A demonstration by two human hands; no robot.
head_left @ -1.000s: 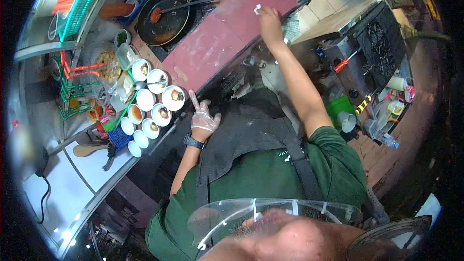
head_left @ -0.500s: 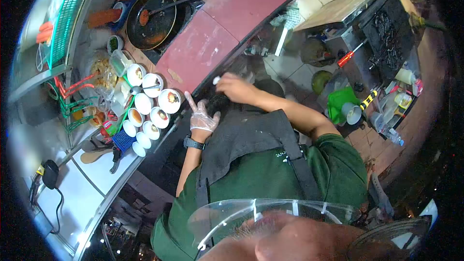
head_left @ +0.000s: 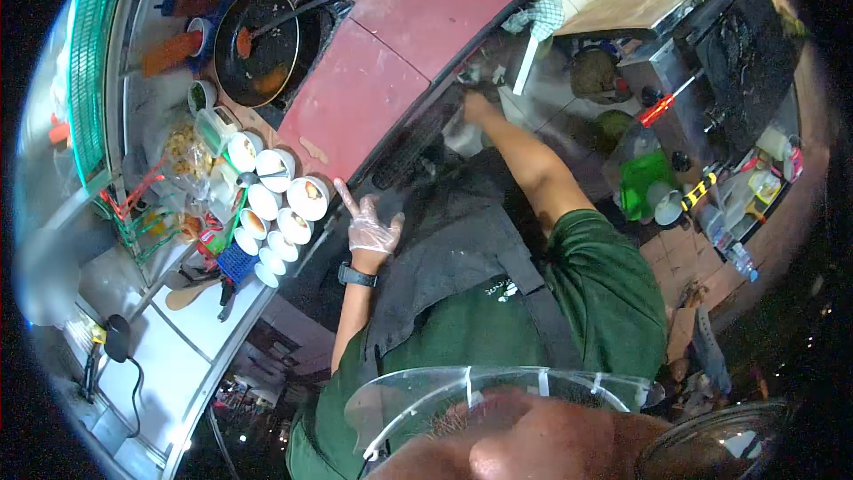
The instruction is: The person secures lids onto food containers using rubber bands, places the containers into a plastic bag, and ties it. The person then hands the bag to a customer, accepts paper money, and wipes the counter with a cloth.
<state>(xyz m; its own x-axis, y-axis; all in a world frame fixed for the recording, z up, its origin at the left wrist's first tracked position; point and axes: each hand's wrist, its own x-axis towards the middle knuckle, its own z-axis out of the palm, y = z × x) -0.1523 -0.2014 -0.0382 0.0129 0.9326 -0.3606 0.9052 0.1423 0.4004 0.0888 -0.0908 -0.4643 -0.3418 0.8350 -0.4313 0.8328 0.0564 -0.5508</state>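
My left hand [head_left: 371, 229], in a clear plastic glove with a dark watch [head_left: 357, 276] above it, hovers at the counter's edge. Its index finger points out, the other fingers are loosely bent, and nothing is in it. Close to that fingertip stands a white bowl [head_left: 307, 199] with food in it, at the end of a cluster of several white bowls [head_left: 263, 203]. My bare right hand [head_left: 480, 108] is stretched out past the red-tiled counter [head_left: 373, 80], low beside its edge. Its fingers are blurred and partly hidden, so what they hold cannot be made out.
A black frying pan [head_left: 258, 44] with a utensil in it sits on the stove at the far left. Bags of food [head_left: 187, 151] and a green basket [head_left: 89, 62] lie beyond the bowls. At right are a red-handled screwdriver [head_left: 657, 110] and a green container [head_left: 641, 187].
My right hand has moved away from the counter edge, farther out and to the right. The white roundish thing earlier at its fingertips no longer shows clearly. My left hand has barely moved.
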